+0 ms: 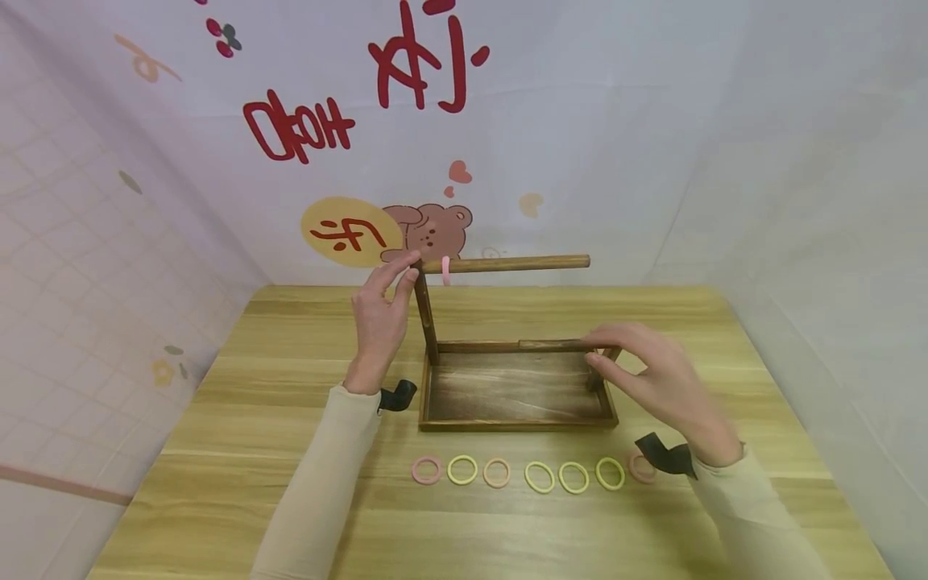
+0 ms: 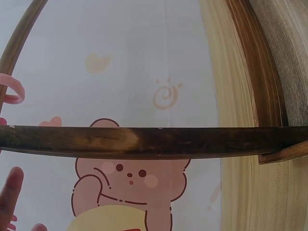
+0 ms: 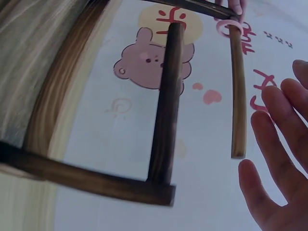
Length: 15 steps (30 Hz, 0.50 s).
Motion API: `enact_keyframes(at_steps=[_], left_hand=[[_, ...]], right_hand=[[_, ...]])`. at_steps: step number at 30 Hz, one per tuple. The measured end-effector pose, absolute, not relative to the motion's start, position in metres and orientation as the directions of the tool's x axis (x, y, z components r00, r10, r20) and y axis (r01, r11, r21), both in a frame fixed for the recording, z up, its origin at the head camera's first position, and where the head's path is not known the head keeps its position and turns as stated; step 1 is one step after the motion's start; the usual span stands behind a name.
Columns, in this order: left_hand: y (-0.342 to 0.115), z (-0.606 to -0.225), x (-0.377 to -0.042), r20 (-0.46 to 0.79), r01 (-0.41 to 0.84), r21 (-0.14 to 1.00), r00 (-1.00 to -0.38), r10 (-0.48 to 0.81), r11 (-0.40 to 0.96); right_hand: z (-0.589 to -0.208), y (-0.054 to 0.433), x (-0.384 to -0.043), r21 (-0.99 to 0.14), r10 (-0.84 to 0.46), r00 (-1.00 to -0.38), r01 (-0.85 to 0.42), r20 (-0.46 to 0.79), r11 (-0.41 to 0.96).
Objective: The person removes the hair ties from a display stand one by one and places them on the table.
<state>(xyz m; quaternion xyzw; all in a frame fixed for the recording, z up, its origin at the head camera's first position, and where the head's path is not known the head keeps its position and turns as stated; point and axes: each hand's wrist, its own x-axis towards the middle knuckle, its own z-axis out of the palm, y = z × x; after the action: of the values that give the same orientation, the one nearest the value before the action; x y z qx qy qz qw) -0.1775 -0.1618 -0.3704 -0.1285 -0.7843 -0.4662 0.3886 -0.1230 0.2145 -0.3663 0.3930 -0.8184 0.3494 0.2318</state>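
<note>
A dark wooden rack (image 1: 427, 322) has a tall left post, a long top bar (image 1: 536, 263) and a shorter lower bar (image 1: 554, 345) on its right post. My left hand (image 1: 382, 312) pinches the corner where the tall post meets the top bar, thumb and index finger at its end. Close to that corner, a pink ring (image 1: 445, 271) hangs on the top bar. My right hand (image 1: 656, 374) overlaps the right end of the lower bar in the head view; its fingers (image 3: 276, 144) are spread, with nothing between them, in the right wrist view.
The rack's shallow tray base (image 1: 518, 424) stands on a wood-grain table (image 1: 290, 362). In front lies a row of several rings, including a pink ring (image 1: 426, 470), a yellow ring (image 1: 461, 470) and an orange ring (image 1: 496, 474). A printed curtain (image 1: 580, 145) hangs behind.
</note>
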Motion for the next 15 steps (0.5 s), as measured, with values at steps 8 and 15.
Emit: enact_keyframes(at_steps=[8, 15], left_hand=[[-0.163, -0.371, -0.179, 0.741, 0.579, 0.619, -0.654, -0.151, 0.530], [-0.164, -0.372, -0.178, 0.747, 0.589, 0.617, -0.648, -0.151, 0.523]], right_hand=[[-0.352, 0.182, -0.137, -0.319, -0.444, -0.474, -0.868, 0.760, 0.381], [-0.340, 0.158, -0.146, -0.315, -0.411, -0.456, -0.876, 0.790, 0.366]])
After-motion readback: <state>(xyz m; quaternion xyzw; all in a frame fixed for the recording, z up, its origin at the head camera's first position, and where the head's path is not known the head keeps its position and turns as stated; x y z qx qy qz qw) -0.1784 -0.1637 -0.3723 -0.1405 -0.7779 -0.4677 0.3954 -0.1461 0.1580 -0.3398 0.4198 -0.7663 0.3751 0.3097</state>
